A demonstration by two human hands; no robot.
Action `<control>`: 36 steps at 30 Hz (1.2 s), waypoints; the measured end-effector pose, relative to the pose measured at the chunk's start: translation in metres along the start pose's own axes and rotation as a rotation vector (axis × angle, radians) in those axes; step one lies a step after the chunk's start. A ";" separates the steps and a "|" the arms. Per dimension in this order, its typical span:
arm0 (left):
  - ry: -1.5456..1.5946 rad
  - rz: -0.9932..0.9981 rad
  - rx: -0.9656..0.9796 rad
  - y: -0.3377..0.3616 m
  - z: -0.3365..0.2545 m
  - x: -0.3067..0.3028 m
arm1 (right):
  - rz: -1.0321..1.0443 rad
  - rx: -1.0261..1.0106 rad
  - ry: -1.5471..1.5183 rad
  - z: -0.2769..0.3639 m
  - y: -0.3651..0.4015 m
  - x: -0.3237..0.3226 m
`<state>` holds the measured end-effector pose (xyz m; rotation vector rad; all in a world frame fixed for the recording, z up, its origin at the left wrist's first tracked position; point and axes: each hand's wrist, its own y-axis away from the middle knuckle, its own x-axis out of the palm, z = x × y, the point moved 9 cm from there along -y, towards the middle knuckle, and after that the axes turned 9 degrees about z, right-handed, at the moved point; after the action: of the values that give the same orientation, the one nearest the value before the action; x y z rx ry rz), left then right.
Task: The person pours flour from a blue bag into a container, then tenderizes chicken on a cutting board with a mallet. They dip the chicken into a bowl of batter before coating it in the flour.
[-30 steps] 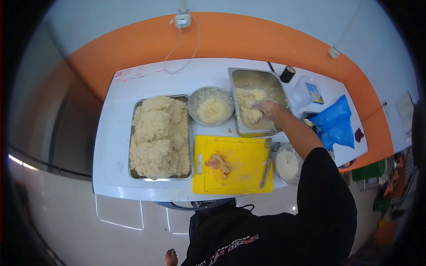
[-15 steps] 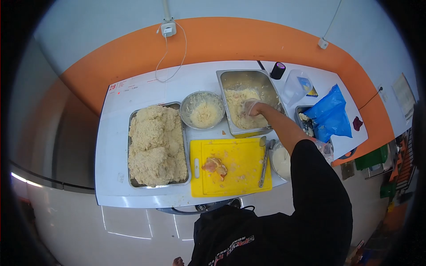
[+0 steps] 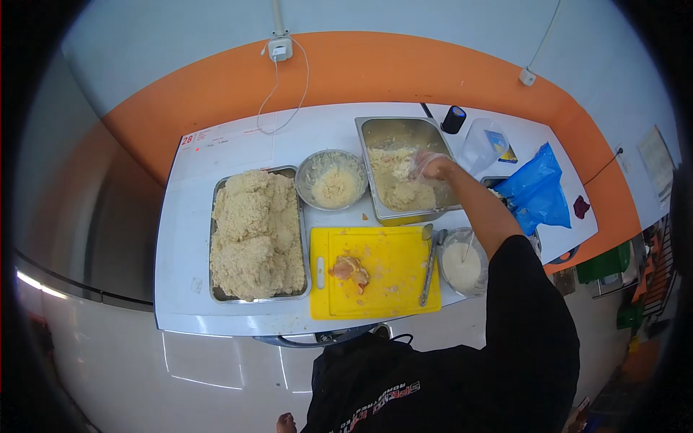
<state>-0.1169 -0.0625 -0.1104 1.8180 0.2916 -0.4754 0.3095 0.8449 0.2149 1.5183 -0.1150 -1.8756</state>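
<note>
My right hand (image 3: 431, 166), in a clear plastic glove, reaches into a deep steel pan (image 3: 395, 215) at the back of the table. Pale crumbly coating (image 3: 404, 193) fills the pan's floor, and the gloved fingers are over it. The glove and blur hide how the fingers are bent and whether they hold anything. Low at the bottom edge hangs my left hand (image 3: 286, 423), only partly in view beside my dark clothing and away from the table. In front of the pan a piece of raw meat (image 3: 350, 272) lies on a yellow cutting board (image 3: 375, 307).
A tray (image 3: 307, 285) heaped with crumb-coated pieces (image 3: 253, 231) stands left, beside a metal bowl (image 3: 307, 189) of crumbs. Tongs (image 3: 429, 274) rest on the board's right edge, next to a bowl of white batter (image 3: 462, 267). A blue plastic bag (image 3: 541, 187) and dark cylinder (image 3: 453, 120) are right.
My right hand has moved right and slightly up inside the pan. The batter bowl shows more now that my arm has shifted. The meat has stayed put.
</note>
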 end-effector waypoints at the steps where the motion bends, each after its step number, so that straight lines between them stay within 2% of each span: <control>1: 0.034 0.010 0.044 0.004 -0.009 -0.005 | -0.044 0.022 -0.101 -0.003 0.006 -0.009; 2: 0.068 0.020 0.087 0.007 -0.018 -0.009 | -0.045 0.022 -0.098 -0.001 0.012 -0.015; 4: 0.148 -0.030 0.131 0.016 -0.028 -0.014 | -0.165 -0.314 -0.393 0.030 0.035 -0.041; 5: 0.227 -0.083 0.173 0.021 -0.034 -0.020 | -0.164 -0.315 -0.390 0.037 0.044 -0.047; 7: 0.180 -0.057 0.183 0.023 -0.049 -0.028 | -0.270 -0.398 -0.516 0.051 0.066 -0.066; 11: 0.174 -0.056 0.202 0.016 -0.057 -0.032 | -0.318 -0.407 -0.394 0.067 0.075 -0.078; 13: 0.192 -0.060 0.195 0.013 -0.051 -0.027 | -0.396 -0.151 -0.157 0.079 0.097 -0.083; 14: 0.235 -0.065 0.233 0.013 -0.053 -0.027 | -0.396 -0.152 -0.158 0.080 0.099 -0.080; 16: 0.290 -0.069 0.269 0.017 -0.059 -0.020 | -0.379 -0.347 -0.377 0.085 0.098 -0.080; 20: 0.237 -0.092 0.233 0.022 -0.057 -0.022 | -0.371 -0.380 -0.317 0.074 0.080 -0.076; 23: 0.247 -0.076 0.212 0.019 -0.046 -0.019 | -0.351 -0.337 -0.392 0.073 0.086 -0.070; 25: 0.264 -0.075 0.208 0.014 -0.043 -0.019 | -0.533 -0.351 -0.328 0.069 0.094 -0.082; 26: 0.303 -0.067 0.186 0.011 -0.040 -0.017 | -0.527 -0.361 -0.328 0.057 0.088 -0.079; 28: 0.370 -0.081 0.142 -0.001 -0.028 -0.015 | -0.662 -0.420 -0.597 0.007 0.059 -0.079; 29: 0.345 -0.149 0.234 -0.012 -0.030 -0.021 | -0.635 -0.405 -0.543 0.023 0.062 -0.085; 30: 0.318 -0.218 0.322 -0.011 -0.027 -0.025 | -0.546 -0.258 -0.453 0.080 0.099 -0.095; 32: 0.292 -0.303 0.319 -0.010 -0.039 -0.044 | -0.527 -0.281 -0.453 0.130 0.104 -0.104; 34: 0.416 -0.408 0.349 -0.005 -0.063 -0.069 | -0.520 -0.285 -0.447 0.169 0.110 -0.108; 36: 0.565 -0.472 0.450 0.003 -0.103 -0.100 | -0.361 -0.272 -0.679 0.217 0.106 -0.089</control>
<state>-0.1860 0.0394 -0.0367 2.3110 1.0907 -0.3537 0.1723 0.7399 0.4050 0.7051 0.1116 -2.5132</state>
